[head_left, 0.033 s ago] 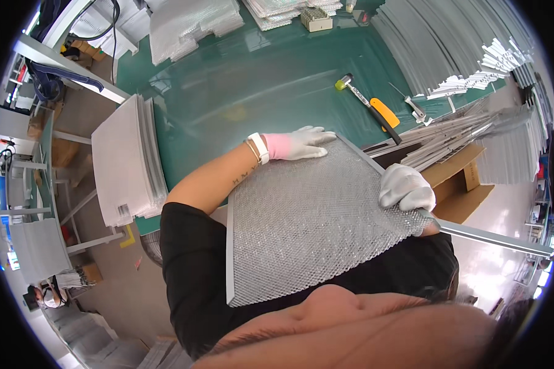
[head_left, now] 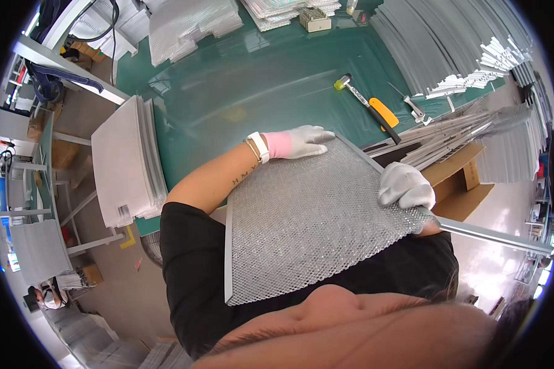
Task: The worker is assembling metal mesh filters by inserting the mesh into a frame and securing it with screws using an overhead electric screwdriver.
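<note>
A silver mesh filter panel (head_left: 308,221) lies tilted between the bench and my body, with a thin metal edging strip along its left side. On its far edge rests my left hand (head_left: 301,143), in a white glove with a pink cuff, fingers stretched out flat. My right hand (head_left: 406,186), white-gloved, is closed round the metal strip at the panel's right edge; its fingertips are partly hidden. From the panel's near right corner a metal frame strip (head_left: 495,237) sticks out to the right. Whether it joins the strip under my right hand, I cannot tell.
On the green bench (head_left: 246,92) lie a mallet (head_left: 369,107), a yellow-handled cutter (head_left: 385,114) and a riveter-like tool (head_left: 415,111). Stacked panels (head_left: 123,163) stand at left, metal strips (head_left: 449,43) at far right. An open cardboard box (head_left: 461,190) is beside my right hand.
The panel's near left corner has shifted very slightly left. Both hands stay in place.
</note>
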{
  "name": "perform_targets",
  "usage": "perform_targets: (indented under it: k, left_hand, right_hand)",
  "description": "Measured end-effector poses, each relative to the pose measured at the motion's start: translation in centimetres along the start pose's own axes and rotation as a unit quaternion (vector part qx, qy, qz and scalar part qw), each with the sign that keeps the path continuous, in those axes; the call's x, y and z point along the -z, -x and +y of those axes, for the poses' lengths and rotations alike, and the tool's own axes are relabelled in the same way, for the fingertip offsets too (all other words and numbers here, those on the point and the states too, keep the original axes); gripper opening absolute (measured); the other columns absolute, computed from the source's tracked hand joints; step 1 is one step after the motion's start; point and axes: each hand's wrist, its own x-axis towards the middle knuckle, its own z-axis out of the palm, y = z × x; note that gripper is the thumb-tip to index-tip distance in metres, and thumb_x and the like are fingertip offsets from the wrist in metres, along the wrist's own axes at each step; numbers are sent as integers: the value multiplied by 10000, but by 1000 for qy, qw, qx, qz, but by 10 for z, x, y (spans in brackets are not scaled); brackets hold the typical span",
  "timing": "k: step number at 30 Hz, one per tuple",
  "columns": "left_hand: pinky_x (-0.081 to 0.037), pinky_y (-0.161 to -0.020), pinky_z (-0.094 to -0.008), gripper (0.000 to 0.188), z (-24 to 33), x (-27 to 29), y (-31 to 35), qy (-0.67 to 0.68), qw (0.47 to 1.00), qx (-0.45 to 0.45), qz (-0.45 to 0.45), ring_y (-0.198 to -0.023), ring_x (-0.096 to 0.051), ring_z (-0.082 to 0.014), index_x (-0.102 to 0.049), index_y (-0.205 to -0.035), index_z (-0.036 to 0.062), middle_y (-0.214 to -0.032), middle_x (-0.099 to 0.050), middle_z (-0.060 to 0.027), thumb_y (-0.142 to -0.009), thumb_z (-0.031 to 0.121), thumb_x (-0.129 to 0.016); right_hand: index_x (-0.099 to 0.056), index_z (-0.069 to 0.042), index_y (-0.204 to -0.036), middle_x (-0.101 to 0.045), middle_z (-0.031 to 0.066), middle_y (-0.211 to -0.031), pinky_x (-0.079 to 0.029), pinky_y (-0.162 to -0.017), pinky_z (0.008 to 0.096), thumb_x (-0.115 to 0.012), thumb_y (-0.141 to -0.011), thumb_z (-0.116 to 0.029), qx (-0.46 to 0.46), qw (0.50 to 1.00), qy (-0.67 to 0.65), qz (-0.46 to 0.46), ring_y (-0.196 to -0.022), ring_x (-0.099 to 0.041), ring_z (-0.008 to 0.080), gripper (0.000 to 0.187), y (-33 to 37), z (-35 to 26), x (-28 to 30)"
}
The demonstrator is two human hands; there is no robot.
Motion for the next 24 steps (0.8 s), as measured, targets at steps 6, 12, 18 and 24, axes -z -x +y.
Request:
perform_targets:
  k: [6, 12, 18, 24]
  left_hand:
    - [-480, -937, -433, 505, 40, 21, 26, -172, 968, 183, 15, -1077, -616, -388, -535, -1295, 14, -1155, -654, -218, -966, 392, -473]
    - [-486, -930, -502, 916, 66, 48, 164, 230, 886, -398, -55, -994, -645, -399, -508, -1318, -96, -1159, -632, -282, -839, 678, -607]
    - [-502, -577, -420, 220, 148, -26, 189, -72, 736, -269, 616, -596, -588, -270, -555, -865, -35, -738, -602, -133, -879, 152, -669]
    - [-502, -778, -411, 110, 129, -17, 176, -27, 577, -142, 804, -801, -603, -260, -560, -946, -38, -857, -615, -157, -850, 14, -574]
  right_hand:
    - [-508, -68, -733, -671, 132, -773, -521, -622, 412, -688, -861, -455, -61, 992, -36, -101, -706, -642, 288, 445, -16, 4, 7]
    - [-479, -70, -782, -644, 119, -715, -498, -580, 339, -702, -890, -245, -94, 993, 65, -19, -640, -623, 241, 302, -45, 13, -2]
    - [-535, -23, -897, -597, 43, -812, -453, -699, 260, -546, -892, -10, -206, 976, -14, 62, -745, -534, 99, 18, -85, 52, -4]
    - [-601, 26, -959, -621, 50, -930, -453, -766, 255, -558, -905, -11, -206, 973, -24, 98, -849, -562, 108, 78, -105, 76, -11]
